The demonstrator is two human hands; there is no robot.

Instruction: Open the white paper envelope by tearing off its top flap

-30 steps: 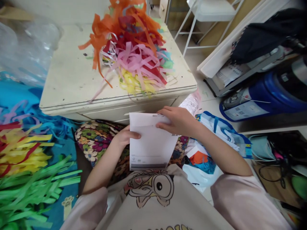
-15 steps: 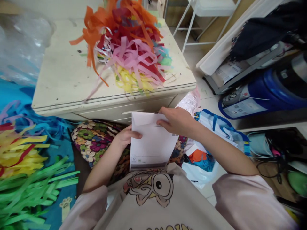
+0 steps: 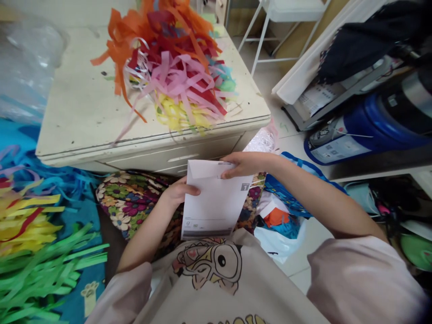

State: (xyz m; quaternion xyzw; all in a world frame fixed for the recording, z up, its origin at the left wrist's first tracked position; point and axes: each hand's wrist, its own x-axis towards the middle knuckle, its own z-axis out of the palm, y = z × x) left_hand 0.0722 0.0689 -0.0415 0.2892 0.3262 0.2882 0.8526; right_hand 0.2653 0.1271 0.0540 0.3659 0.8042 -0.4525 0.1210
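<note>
A white printed paper [image 3: 214, 204], folded over along its top, stands tilted above my lap. Small print and a grey striped bar run along its lower end, and a grey box with a "1" shows at its right edge. My left hand [image 3: 180, 191] grips the left edge, thumb on the near face and fingers behind. At the top right corner, my right hand [image 3: 241, 164] pinches the folded flap between thumb and fingers. Floral cloth [image 3: 135, 198] covers my legs beneath the paper.
Ahead is a cream cabinet [image 3: 77, 103] heaped with colourful paper strips [image 3: 178, 72]. Green strips [image 3: 50, 270] and yellow strips [image 3: 27, 216] lie on my left. To the right are a white plastic bag [image 3: 280, 243], a blue container [image 3: 367, 126] and a white folding stool [image 3: 293, 11].
My right hand has shifted slightly along the paper's top edge, its wrist more level, uncovering the grey "1" box. My left hand keeps its grip. The view has moved a little.
</note>
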